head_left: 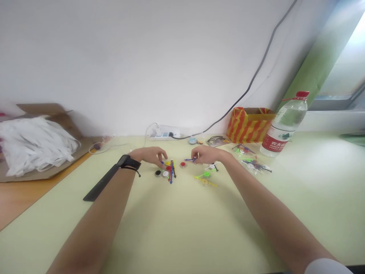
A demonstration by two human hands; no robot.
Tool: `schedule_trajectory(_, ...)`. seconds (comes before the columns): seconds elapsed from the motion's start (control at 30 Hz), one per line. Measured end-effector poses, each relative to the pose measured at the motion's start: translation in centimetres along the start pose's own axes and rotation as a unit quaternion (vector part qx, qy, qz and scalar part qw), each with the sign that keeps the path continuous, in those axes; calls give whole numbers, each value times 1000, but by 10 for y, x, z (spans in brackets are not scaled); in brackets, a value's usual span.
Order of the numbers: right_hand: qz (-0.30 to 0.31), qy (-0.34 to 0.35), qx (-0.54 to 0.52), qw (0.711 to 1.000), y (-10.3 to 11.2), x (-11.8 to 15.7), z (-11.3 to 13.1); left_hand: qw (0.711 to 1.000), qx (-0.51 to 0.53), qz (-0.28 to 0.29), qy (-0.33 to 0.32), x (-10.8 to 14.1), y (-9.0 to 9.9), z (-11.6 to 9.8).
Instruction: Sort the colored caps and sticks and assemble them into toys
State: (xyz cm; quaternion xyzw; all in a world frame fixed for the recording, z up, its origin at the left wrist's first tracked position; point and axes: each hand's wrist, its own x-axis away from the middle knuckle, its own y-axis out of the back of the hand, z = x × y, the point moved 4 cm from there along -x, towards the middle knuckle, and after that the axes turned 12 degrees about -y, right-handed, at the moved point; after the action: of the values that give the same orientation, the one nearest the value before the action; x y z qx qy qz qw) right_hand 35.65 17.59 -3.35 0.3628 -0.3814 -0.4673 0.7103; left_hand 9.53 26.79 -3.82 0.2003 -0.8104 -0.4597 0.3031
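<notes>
My left hand (151, 156), with a dark watch on its wrist, hovers at the left edge of a small pile. Its curled fingers stand apart, with nothing visible between them. Round pieces lie beside it: a yellow disc (167, 163), a black disc (157, 173) and a white disc (165, 174). Thin arrow-tipped sticks, among them a blue stick (171, 177), lie across the pile's right side. My right hand (207, 155) pinches a blue arrow-tipped stick (188, 160) near the tabletop. Between the hands sits a separate red disc (183, 164) on a clear base.
Nearer me on the right are a green disc with stick (207, 174) and a yellow one (205, 182). Bagged pieces (255, 165), a water bottle (285, 127) and a striped bag (251, 125) stand beyond. A power strip (164, 134) lies by the wall; a cardboard box (57, 173) is left.
</notes>
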Motion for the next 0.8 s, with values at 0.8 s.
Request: schedule_trajectory(0.8,-3,-5,-16,1000,2,1,0,994,41,11,98,-3,-13,-19)
